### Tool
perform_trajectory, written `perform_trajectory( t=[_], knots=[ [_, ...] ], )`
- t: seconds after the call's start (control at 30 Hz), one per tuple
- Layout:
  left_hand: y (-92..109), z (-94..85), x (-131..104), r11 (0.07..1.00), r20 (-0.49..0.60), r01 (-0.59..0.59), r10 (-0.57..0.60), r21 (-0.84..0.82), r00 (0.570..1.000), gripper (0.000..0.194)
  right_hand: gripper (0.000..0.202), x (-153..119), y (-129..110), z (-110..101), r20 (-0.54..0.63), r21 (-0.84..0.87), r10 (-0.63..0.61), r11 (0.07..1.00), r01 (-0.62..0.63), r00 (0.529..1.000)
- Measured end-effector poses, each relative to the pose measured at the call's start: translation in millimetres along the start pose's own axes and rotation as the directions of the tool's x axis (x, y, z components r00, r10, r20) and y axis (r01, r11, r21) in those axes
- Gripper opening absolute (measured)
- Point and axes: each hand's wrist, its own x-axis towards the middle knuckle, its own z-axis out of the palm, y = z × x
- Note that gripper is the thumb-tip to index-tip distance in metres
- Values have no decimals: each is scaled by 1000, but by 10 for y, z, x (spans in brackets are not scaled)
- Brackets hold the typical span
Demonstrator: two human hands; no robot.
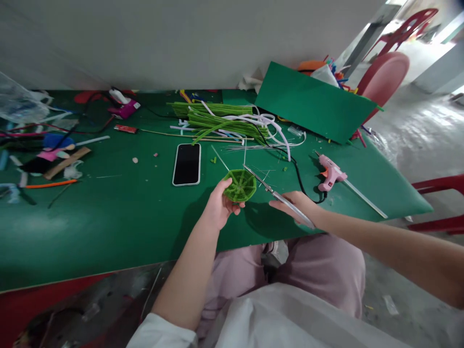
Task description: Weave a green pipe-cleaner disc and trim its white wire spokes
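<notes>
My left hand [222, 204] is closed on the near left side of a small green cup-like piece [239, 185], which looks made of fuzzy pipe cleaners with ribs running out from its middle. Two thin pale wires stick up from its far rim. In my right hand [295, 205] is a long pair of metal pliers or scissors [281, 197]; the exact kind is hard to make out. Its tip points up and left, close to the piece's right rim and the wires. Thin wire offcuts lie on the green table just beyond.
Behind my hands lie bundled green pipe cleaners [221, 118] and a phone [187, 165]. A pink glue gun [330, 173] rests at right, its cord [299, 176] trailing over the table [108, 227]. A green board [311, 101] leans at the back right; craft scraps and a doll [54, 147] are left.
</notes>
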Motion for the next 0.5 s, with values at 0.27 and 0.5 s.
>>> perform_trajectory(
  t=[0.27,0.5],
  knots=[
    [-219,139,-52,973,-163,-205,187,-102,969,32,43,-33,13,169,-95,53,-91,994,97,991],
    [-159,109,-7,937,-262,-350,337,-5,904,39,39,-171,97,208,-41,178,-253,950,257,966]
  ],
)
